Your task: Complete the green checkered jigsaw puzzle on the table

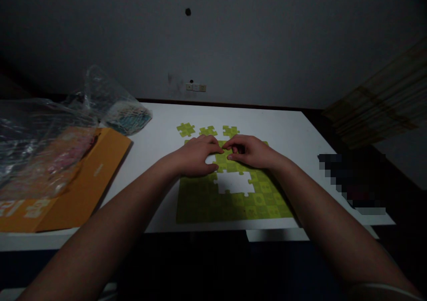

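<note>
A green jigsaw puzzle [213, 207] lies flat on the white table, its squares in lighter and darker shades. White shows through a wide gap in its middle and a smaller one beside my left hand [199, 157]. That hand rests palm down on the puzzle's left part, with thumb and fingers apart. My right hand [251, 152] is over the upper right part, fingers curled and thumb and index tips slightly apart at the puzzle's surface. Nothing held shows between them. Three loose puzzle pieces [186, 129] lie in a row beyond the puzzle's far edge.
On the left of the table [267, 118] is an orange cardboard folder or box [100, 172], partly under crumpled clear plastic [40, 118]. A blue-green item in plastic [128, 117] lies behind it. A blurred-out dark object [353, 181] is at the right edge. A wall stands behind.
</note>
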